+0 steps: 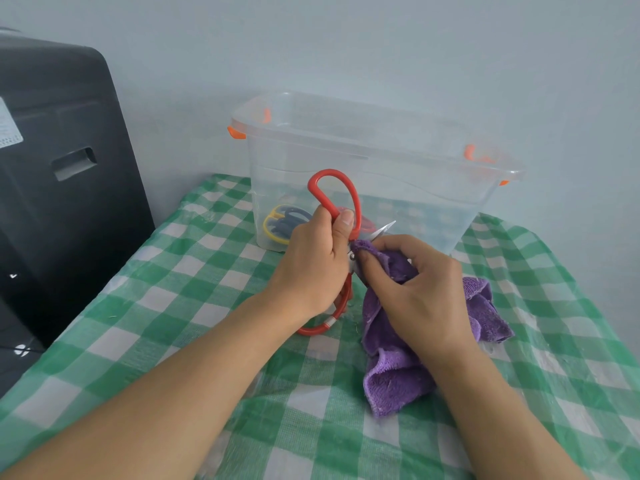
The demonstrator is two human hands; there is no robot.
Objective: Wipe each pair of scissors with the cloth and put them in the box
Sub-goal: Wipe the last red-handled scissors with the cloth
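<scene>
My left hand (313,263) grips a pair of red-handled scissors (332,192) near the pivot; one red loop stands up in front of the box, the other hangs below my hand. The scissors are spread open and a silver blade tip pokes out to the right. My right hand (414,285) holds a purple cloth (394,372) and presses a fold of it against the blade by the pivot. The rest of the cloth trails down onto the table. Behind stands a clear plastic box (433,188) with orange clips; blue and yellow scissors (282,225) lie inside at its left.
A green and white checked tablecloth (166,306) covers the table. A large black appliance (59,174) stands close at the left. A pale wall runs right behind the box. Something pinkish shows in the box behind my left thumb.
</scene>
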